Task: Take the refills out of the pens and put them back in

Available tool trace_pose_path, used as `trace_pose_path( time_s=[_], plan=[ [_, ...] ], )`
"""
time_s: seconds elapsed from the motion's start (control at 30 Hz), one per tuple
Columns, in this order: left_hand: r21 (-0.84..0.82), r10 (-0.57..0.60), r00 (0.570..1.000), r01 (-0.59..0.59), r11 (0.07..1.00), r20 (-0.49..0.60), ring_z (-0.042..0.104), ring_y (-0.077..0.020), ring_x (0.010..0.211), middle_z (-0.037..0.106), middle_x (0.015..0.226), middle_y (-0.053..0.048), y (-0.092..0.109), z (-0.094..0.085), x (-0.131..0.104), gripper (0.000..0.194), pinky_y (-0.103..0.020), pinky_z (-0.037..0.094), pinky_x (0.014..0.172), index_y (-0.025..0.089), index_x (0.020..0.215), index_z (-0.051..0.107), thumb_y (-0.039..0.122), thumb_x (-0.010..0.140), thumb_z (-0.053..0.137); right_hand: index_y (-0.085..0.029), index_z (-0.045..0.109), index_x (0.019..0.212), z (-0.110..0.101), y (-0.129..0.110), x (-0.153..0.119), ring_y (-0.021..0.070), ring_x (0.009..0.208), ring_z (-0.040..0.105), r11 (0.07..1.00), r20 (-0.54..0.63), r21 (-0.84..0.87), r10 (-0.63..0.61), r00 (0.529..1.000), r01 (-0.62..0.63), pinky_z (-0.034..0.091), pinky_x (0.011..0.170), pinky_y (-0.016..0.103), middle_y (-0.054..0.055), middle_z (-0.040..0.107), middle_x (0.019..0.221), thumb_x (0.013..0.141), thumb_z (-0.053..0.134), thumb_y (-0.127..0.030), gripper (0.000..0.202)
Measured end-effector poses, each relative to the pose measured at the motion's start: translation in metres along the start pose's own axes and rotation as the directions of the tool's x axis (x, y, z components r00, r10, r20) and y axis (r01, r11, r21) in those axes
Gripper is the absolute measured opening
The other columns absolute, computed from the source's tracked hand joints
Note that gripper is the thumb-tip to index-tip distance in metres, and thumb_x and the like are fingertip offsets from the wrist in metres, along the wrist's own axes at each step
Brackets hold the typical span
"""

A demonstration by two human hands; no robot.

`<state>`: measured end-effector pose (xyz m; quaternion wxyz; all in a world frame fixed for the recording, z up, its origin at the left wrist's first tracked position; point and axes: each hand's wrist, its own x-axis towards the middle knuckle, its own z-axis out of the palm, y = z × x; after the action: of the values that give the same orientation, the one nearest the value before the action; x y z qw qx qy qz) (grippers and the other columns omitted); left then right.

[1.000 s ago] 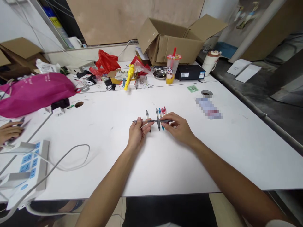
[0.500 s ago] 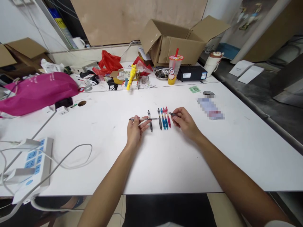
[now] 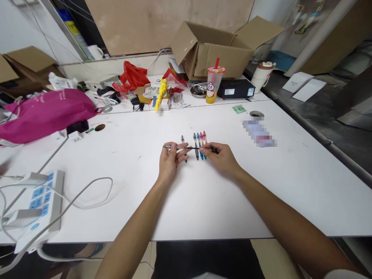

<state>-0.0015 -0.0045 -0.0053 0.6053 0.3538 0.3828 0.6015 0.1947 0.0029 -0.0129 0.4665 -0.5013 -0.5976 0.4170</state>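
My left hand [image 3: 168,164] is closed on a thin pen body [image 3: 178,147], held level above the table. A slender dark refill [image 3: 194,148] sticks out of its right end. At that end the fingertips of my right hand [image 3: 225,159] pinch, and a short dark pen part [image 3: 214,149] sits in the same hand. Behind and below lie several click pens: a grey-black one [image 3: 183,138] partly covered by my left fingers, another grey one [image 3: 196,151], blue ones [image 3: 201,153] and a pink one [image 3: 205,136] whose lower part my right hand hides.
At the left stand a power strip [image 3: 48,201] with looping cables and a magenta bag [image 3: 52,110]. Along the back are a drink cup [image 3: 212,87], a black box [image 3: 236,90], a yellow toy-like stick [image 3: 161,95] and an open carton [image 3: 221,58]. A tape roll [image 3: 257,114] lies right.
My right hand has moved left with the dark pen part, and its fingertips now meet the refill's end. My left hand has shifted slightly right with the pen body.
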Motion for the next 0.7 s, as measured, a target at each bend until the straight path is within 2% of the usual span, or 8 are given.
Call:
trace_pose_path(
  time_s=[0.13, 0.33, 0.7],
  plan=[
    [-0.011, 0.020, 0.998, -0.021, 1.000, -0.059, 0.077, -0.0225, 0.099, 0.077, 0.110, -0.012, 0.004, -0.003, 0.003, 0.034, -0.022, 0.059, 0.065, 0.020, 0.098, 0.052, 0.048, 0.090, 0.070, -0.018, 0.078, 0.090, -0.005, 0.003, 0.003, 0.0142, 0.065, 0.051, 1.000, -0.017, 0.002, -0.021, 1.000, 0.021, 0.040, 0.060, 0.030, 0.002, 0.065, 0.073, 0.081, 0.075, -0.053, 0.036],
    [0.024, 0.073, 0.983, -0.070, 0.997, -0.167, 0.076, -0.0203, 0.101, 0.076, 0.115, -0.013, 0.011, -0.013, 0.010, 0.028, -0.020, 0.059, 0.063, 0.019, 0.097, 0.055, 0.045, 0.094, 0.066, -0.018, 0.079, 0.090, -0.017, 0.002, 0.007, 0.0142, 0.061, 0.048, 0.998, -0.039, -0.039, -0.052, 0.998, 0.050, 0.040, 0.057, 0.031, 0.001, 0.061, 0.066, 0.081, 0.074, -0.056, 0.039],
    [-0.003, 0.041, 0.985, -0.042, 0.999, -0.165, 0.077, -0.0190, 0.097, 0.075, 0.116, -0.016, 0.012, -0.013, 0.010, 0.027, -0.021, 0.061, 0.071, 0.018, 0.096, 0.056, 0.040, 0.092, 0.070, -0.020, 0.080, 0.088, -0.018, -0.005, 0.006, 0.0138, 0.060, 0.049, 0.998, -0.038, -0.040, -0.048, 0.998, 0.046, 0.041, 0.057, 0.031, 0.001, 0.061, 0.065, 0.079, 0.075, -0.055, 0.037]
  ],
)
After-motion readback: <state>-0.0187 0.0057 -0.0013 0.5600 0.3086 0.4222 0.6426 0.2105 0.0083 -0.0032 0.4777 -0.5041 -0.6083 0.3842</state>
